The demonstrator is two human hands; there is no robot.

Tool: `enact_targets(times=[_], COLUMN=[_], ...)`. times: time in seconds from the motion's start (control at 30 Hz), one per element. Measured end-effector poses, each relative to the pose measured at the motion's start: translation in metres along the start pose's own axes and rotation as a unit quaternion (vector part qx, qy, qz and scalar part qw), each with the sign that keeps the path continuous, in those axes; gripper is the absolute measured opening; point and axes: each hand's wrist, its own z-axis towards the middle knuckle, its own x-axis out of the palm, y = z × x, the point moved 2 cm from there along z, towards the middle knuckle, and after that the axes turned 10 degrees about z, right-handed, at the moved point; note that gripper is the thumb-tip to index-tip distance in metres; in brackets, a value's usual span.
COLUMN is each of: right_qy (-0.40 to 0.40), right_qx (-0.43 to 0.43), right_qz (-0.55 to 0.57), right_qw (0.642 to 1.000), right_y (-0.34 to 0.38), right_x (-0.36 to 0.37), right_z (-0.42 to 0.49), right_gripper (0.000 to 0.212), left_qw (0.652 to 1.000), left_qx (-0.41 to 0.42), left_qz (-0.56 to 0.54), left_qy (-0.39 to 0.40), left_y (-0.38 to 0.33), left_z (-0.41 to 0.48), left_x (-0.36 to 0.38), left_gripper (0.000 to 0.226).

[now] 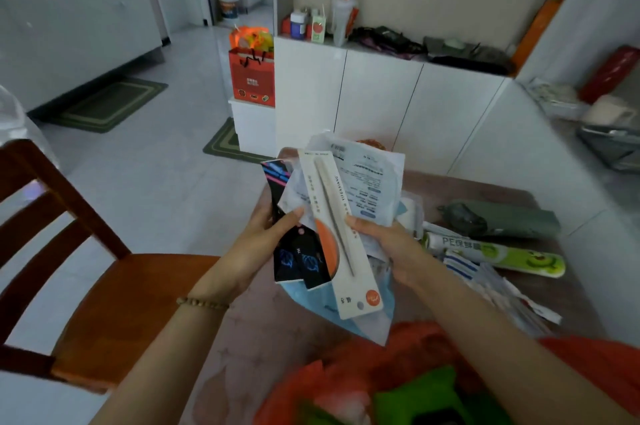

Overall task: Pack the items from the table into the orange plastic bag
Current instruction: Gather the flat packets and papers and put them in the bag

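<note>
The left hand (273,234) and right hand (384,244) are both gripping a fanned stack of flat packets (341,216) above the tabletop (263,331). The orange plastic bag (408,355) is lying open just below, already holding something green. A cling-film roll (495,253), a grey pouch (502,218) and loose packets are still waiting behind.

Wooden chair (104,272) left; red gift bag (252,76) beside white cabinet (381,102).
</note>
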Motion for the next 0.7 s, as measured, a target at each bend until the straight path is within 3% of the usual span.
enact_targets(times=[0.07, 0.13, 0.23, 0.33, 0.37, 0.47, 0.53, 0.57, 0.6, 0.67, 0.7], right_qy=[0.002, 0.0, 0.0, 0.01, 0.012, 0.025, 0.036, 0.039, 0.044, 0.058, 0.071], right_qx=[-0.018, -0.027, -0.028, -0.016, -0.011, 0.018, 0.056, 0.078, 0.097, 0.131, 0.149], right_qz=[-0.002, 0.002, 0.004, 0.02, 0.018, -0.026, -0.034, -0.035, -0.035, -0.042, -0.04], right_qw=[1.0, 1.0, 1.0, 1.0, 1.0, 0.999, 0.997, 0.996, 0.994, 0.989, 0.985], right_y=[0.02, 0.033, 0.042, 0.041, 0.039, 0.026, 0.019, 0.017, 0.013, 0.006, 0.004], right_x=[-0.003, -0.012, -0.026, -0.038, -0.042, -0.06, -0.072, -0.076, -0.078, -0.08, -0.08], right_z=[-0.044, -0.086, -0.145, -0.195, -0.21, -0.244, -0.263, -0.272, -0.281, -0.295, -0.302], right_gripper=[0.034, 0.039, 0.042, 0.02, 0.022, 0.079, 0.093, 0.093, 0.092, 0.093, 0.091], left_qw=[1.0, 0.999, 0.985, 0.956, 0.945, 0.901, 0.877, 0.887, 0.915, 0.974, 0.987], left_qx=[0.015, 0.029, 0.02, -0.005, -0.026, -0.079, -0.064, -0.052, -0.05, -0.077, -0.089], left_qz=[0.007, 0.035, 0.168, 0.291, 0.323, 0.426, 0.476, 0.457, 0.399, 0.203, 0.109], left_qy=[0.006, 0.013, 0.021, 0.03, 0.04, 0.027, -0.022, -0.035, -0.044, -0.066, -0.079], left_y=[-0.027, -0.04, -0.034, -0.014, -0.007, 0.01, 0.013, 0.012, 0.011, 0.003, -0.002], left_z=[-0.043, -0.086, -0.143, -0.187, -0.199, -0.223, -0.228, -0.227, -0.226, -0.224, -0.223], left_x=[0.014, 0.027, 0.041, 0.05, 0.052, 0.048, 0.041, 0.039, 0.038, 0.038, 0.039], left_gripper=[0.037, 0.034, 0.064, 0.09, 0.092, 0.081, 0.041, 0.028, 0.03, 0.035, 0.037])
